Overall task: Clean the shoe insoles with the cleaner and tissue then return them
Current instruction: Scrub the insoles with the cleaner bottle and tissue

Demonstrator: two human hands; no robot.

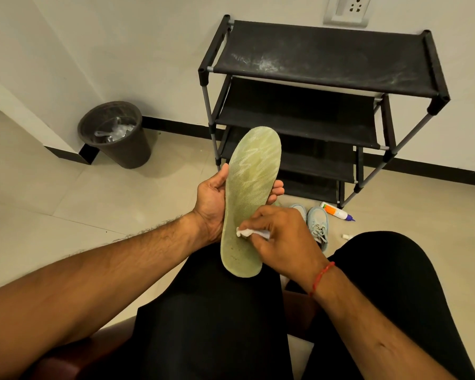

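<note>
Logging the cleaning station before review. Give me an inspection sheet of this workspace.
Surface: pale tiled floor; the work is done over the person's lap.
Job's things: green insole held upright; tissue pressed on its lower part; cleaner bottle lying on the floor; shoes beside it.
Clutter: small white piece on the floor near the bottle.
Grippers: left hand grips the insole; right hand pinches the tissue.
Cables: nothing seen.
Surroundings: black shoe rack, top shelf dusty; bin holding plastic waste; wall socket.

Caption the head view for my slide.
Left hand holds a green insole while the right hand rubs it with a white tissue; cleaner bottle lies on the floor.
</note>
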